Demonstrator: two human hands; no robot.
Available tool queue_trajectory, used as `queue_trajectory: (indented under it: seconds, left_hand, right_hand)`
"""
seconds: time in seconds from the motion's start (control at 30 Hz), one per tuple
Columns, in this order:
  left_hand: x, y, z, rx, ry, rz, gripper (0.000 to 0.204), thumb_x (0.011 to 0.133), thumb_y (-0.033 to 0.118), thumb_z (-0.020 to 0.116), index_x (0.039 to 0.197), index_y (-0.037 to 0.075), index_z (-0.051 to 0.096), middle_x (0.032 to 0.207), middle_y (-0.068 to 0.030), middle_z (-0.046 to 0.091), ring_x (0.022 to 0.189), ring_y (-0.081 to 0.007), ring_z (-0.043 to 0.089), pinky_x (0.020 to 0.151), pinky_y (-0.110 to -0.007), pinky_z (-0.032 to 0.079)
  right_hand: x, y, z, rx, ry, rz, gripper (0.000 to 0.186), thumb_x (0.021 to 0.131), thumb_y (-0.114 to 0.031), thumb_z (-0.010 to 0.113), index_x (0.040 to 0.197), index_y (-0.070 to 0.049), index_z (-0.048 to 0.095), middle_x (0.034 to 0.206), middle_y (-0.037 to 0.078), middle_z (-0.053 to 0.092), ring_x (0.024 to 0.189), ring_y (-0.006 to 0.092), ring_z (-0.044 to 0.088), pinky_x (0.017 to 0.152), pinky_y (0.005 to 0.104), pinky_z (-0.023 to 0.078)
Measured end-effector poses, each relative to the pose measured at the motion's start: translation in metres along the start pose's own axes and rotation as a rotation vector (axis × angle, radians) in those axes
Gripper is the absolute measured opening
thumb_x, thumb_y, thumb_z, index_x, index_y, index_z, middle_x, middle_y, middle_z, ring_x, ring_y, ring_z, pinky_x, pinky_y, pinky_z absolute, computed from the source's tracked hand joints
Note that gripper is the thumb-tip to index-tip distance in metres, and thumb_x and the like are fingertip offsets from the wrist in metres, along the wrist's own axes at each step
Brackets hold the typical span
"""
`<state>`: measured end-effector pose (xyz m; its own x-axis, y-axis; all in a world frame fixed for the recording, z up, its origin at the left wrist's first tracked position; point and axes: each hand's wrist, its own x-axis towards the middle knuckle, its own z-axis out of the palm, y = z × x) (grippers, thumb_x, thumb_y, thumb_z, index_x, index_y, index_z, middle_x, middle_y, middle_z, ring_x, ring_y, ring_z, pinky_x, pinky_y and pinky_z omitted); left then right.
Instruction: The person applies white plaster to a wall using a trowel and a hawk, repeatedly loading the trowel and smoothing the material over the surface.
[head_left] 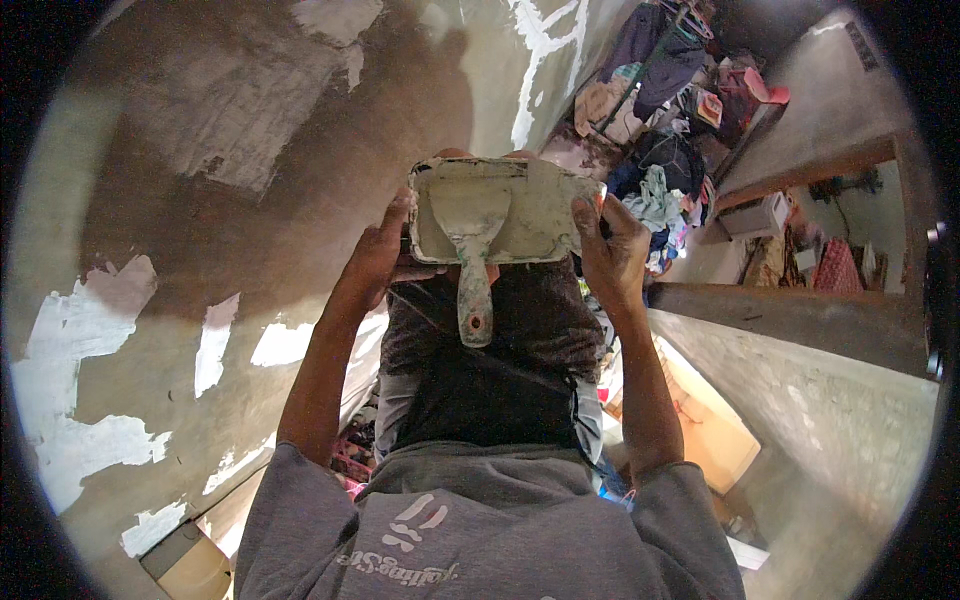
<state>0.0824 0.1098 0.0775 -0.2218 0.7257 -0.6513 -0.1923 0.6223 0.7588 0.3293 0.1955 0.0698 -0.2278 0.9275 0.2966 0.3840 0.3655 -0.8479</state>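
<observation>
In front of my body I hold a shallow rectangular tray (545,215) caked with pale grey putty. My left hand (382,245) grips its left end, with the thumb along the side and fingers underneath. My right hand (614,245) closes on the right end, its thumb on the near corner; a small orange-red spot shows beside that hand, too little to name. Across the tray lies a putty knife (474,240), its wide blade smeared with putty inside and its stained handle jutting over the near rim toward me. Most fingers are hidden under the tray.
To my left rises a grey-brown wall (250,230) with white and rough patches. A heap of clothes (655,190) lies at the far right, beside a metal rack. On the right, a framed opening (820,225) in the wall shows hung cloth and other items.
</observation>
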Motion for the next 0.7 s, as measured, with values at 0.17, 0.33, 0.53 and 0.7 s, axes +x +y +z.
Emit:
queue_trajectory:
  seconds: [0.17,0.33,0.53,0.7]
  left_hand:
    - [0.001,-0.008,-0.015,-0.159,0.008,-0.061,0.084,0.081,0.070,0.039,0.118,-0.004,0.047,0.099,-0.0195,0.061,0.084,-0.0281,0.064,0.076,-0.038,0.053]
    - [-0.004,-0.013,-0.048,-0.084,0.100,0.055,0.079,0.074,0.078,0.041,0.095,0.004,0.058,0.084,-0.0096,0.060,0.068,-0.0181,0.061,0.058,-0.029,0.049]
    - [-0.021,0.001,-0.058,-0.717,-0.489,-0.039,0.076,0.061,0.089,0.035,0.071,0.014,0.044,0.065,0.0033,0.041,0.049,-0.0079,0.039,0.042,-0.021,0.033]
    - [-0.022,0.000,-0.054,-0.725,-0.537,0.028,0.063,0.073,0.076,0.045,0.068,0.013,0.039,0.058,0.0027,0.036,0.047,-0.0078,0.035,0.040,-0.022,0.030]
  right_hand:
    - [0.001,-0.002,0.006,0.016,0.057,0.051,0.019,0.087,-0.016,0.061,0.088,0.003,0.061,0.063,-0.002,0.049,0.060,0.0049,0.037,0.052,0.0224,0.034]
    - [-0.006,0.006,0.008,0.190,0.092,0.113,0.021,0.088,-0.019,0.060,0.088,0.002,0.063,0.070,-0.003,0.053,0.062,0.0046,0.042,0.054,0.0212,0.035]
    - [-0.008,-0.003,0.003,0.241,0.073,0.303,0.025,0.087,-0.026,0.061,0.074,-0.005,0.059,0.059,-0.008,0.042,0.056,0.0033,0.037,0.050,0.0220,0.029]
    - [-0.008,-0.021,0.001,0.325,0.055,0.417,0.018,0.087,-0.020,0.062,0.075,-0.007,0.060,0.063,-0.005,0.049,0.055,0.0033,0.041,0.050,0.0215,0.035]
